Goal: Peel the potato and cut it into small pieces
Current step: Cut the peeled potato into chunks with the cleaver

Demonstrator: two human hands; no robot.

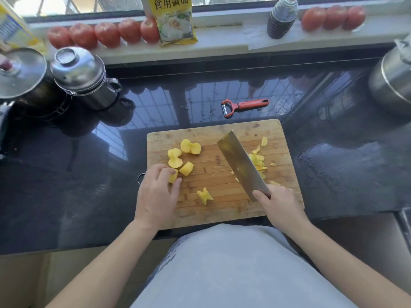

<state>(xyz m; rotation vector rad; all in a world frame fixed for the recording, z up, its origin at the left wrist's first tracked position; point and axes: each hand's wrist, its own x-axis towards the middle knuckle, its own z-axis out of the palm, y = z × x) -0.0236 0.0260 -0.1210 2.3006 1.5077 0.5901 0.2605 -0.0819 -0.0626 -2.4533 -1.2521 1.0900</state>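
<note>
Several yellow peeled potato chunks (190, 146) lie on the left half of a wooden cutting board (222, 210). My left hand (155, 194) rests at the board's left edge, fingers closed on one potato piece (173, 177). My right hand (281, 204) grips the handle of a broad cleaver (241, 165). Its blade is raised and slants over the board's middle toward the far left. A heap of potato peelings (259, 162) lies on the board's right side, partly hidden by the blade. One cut piece (205, 195) sits alone near the front.
A red peeler (244, 106) lies on the dark glossy counter just behind the board. Steel pots (84, 78) stand at the far left and a steel kettle (393, 78) at the far right. Tomatoes (106, 34), a yellow packet and a dark sauce bottle (281, 18) line the windowsill.
</note>
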